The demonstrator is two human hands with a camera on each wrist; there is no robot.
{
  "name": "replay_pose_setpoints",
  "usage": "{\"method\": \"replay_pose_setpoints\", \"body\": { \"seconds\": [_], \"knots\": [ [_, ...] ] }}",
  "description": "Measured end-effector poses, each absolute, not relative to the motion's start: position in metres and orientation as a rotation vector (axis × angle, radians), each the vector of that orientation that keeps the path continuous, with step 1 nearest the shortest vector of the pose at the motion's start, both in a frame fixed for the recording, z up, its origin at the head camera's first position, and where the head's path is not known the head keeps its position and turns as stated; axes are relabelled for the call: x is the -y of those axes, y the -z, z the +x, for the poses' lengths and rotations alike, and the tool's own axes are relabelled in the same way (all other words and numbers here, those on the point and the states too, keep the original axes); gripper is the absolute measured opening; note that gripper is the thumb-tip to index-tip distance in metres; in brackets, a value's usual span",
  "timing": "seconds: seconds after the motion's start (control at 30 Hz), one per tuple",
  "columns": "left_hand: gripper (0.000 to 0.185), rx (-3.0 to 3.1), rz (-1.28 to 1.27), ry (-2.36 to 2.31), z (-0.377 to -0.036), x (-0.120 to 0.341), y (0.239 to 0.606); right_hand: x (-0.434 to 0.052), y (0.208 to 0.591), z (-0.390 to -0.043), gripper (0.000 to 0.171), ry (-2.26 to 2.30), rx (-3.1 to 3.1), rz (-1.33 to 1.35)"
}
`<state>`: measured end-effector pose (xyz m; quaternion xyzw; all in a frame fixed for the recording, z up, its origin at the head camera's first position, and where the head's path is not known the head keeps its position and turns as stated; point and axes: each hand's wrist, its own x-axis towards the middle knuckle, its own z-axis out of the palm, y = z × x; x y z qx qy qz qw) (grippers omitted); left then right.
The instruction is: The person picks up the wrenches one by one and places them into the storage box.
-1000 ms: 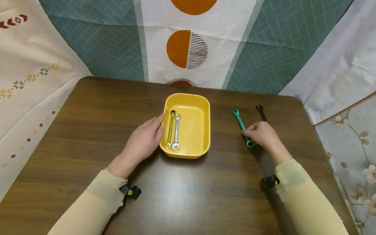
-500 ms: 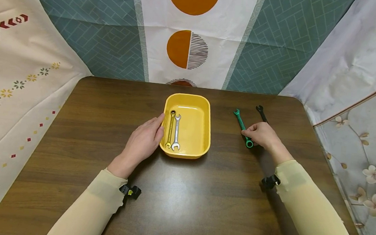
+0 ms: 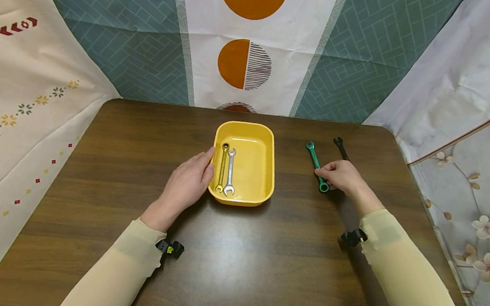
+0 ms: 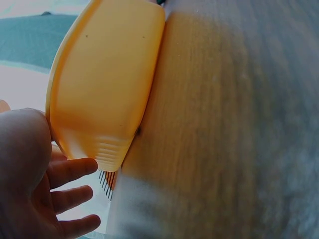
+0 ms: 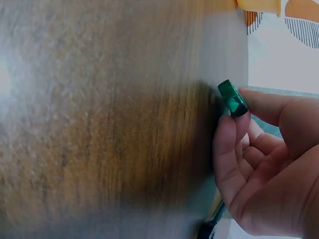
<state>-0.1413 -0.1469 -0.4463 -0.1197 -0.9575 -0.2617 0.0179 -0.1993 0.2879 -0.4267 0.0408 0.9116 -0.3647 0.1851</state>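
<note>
A yellow tray [image 3: 268, 174] sits mid-table and holds a gold wrench [image 3: 222, 167] and a silver wrench [image 3: 230, 171] side by side. My left hand [image 3: 190, 182] rests flat with straight fingers against the tray's left wall [image 4: 104, 89]. To the right, my right hand [image 3: 342, 176] pinches the near ring end of a green wrench [image 3: 316, 164], thumb and fingers curled round it [image 5: 232, 98]. The wrench's far end lies on the table. A black wrench [image 3: 340, 147] lies just beyond the right hand, partly hidden by it.
The dark wooden table [image 3: 236, 249] has rounded corners. Patterned cloths hang behind it and on both sides. Bare wood lies between the tray and the green wrench and along the near edge.
The green wrench has shifted slightly in my right hand's pinch, its near end drawn a little up and right. The left hand and tray have not moved.
</note>
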Motion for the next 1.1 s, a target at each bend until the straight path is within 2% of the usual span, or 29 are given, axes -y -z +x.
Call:
{"method": "replay_pose_setpoints", "body": {
  "seconds": [0.3,1.1],
  "knots": [
    [0.061,2.986,-0.364,0.801,-0.143,0.147,0.446,-0.284,0.428,-0.198,0.038,1.178,-2.495,0.163],
    [0.061,2.974,-0.378,0.810,-0.142,0.147,0.447,-0.264,0.418,-0.193,0.042,1.329,-2.442,0.077]
  ]
}}
